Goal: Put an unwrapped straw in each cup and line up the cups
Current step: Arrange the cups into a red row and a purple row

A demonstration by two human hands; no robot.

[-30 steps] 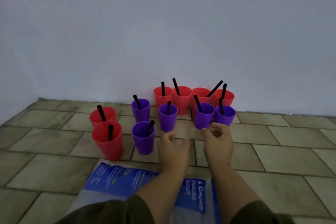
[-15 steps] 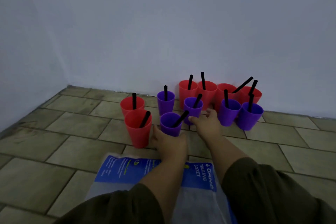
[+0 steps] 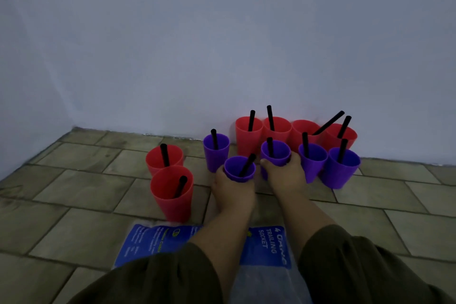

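- While both hands are wrapped around cups, the left hand (image 3: 233, 192) is gripping the small purple plastic cup (image 3: 239, 169) nearest the camera, fingers curled round its near side, black straw (image 3: 247, 165) in it leaning up to the right.
- The right hand (image 3: 283, 176) is closing the same way on the next purple cup (image 3: 275, 153), which is sitting just beyond and to the right, right beside the first.
- What matters here, I reckon: the purple row is running left to right in front of the four red plastic cups (image 3: 248, 137) along the pale wall (image 3: 222, 44), and the left-hand cup is sitting nearer than that line (so it probably needs pushing away from the person).
- Another purple cup (image 3: 216, 152) is standing off to the left, and two red cups (image 3: 172, 192) further left, well out of any row.
- Every cup I can see is holding a straw, so it's looking like lining up is what's left.
- A blue printed plastic bag (image 3: 158, 242) is lying on the tiled floor (image 3: 74, 205) under the forearms.
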